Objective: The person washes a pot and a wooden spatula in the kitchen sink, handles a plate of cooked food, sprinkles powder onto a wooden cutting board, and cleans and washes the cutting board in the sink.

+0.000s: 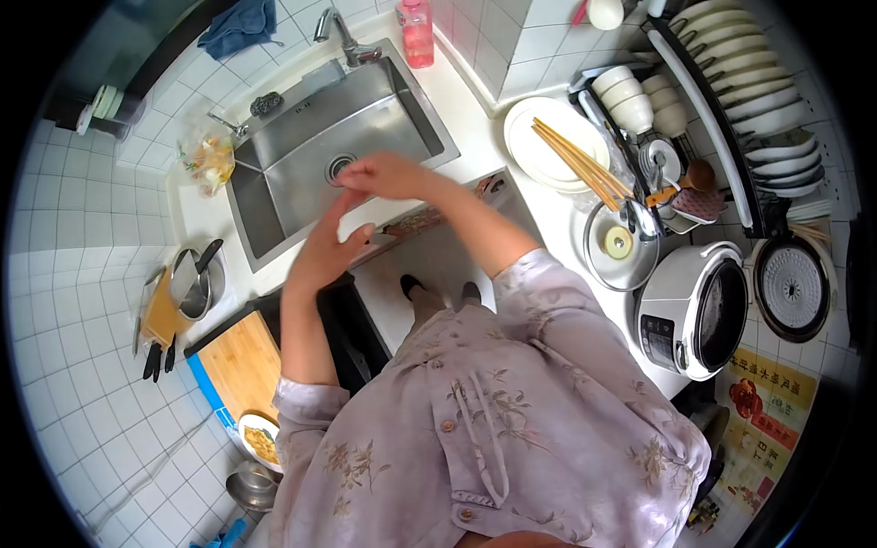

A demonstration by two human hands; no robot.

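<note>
Both my hands are held over the near edge of the sink [274, 205]. My left hand [322, 251] has its fingers stretched out and the thumb apart, with nothing visible in it. Above its fingertips is my right hand [388, 175], its fingers curled in; the two hands meet or overlap there. Whether the right fingers grip anything is hidden. Beneath them lies the steel basin with its round drain [340, 168]. A faucet [347, 41] stands at the far rim, and a dark scouring pad [266, 103] rests on the left rim.
On the right are white plates [539, 137] with chopsticks [580, 160], a glass lid [598, 265], an open rice cooker [681, 315] and a dish rack [722, 137]. To the left are a knife block [160, 310], a pot [196, 292] and a cutting board [242, 365].
</note>
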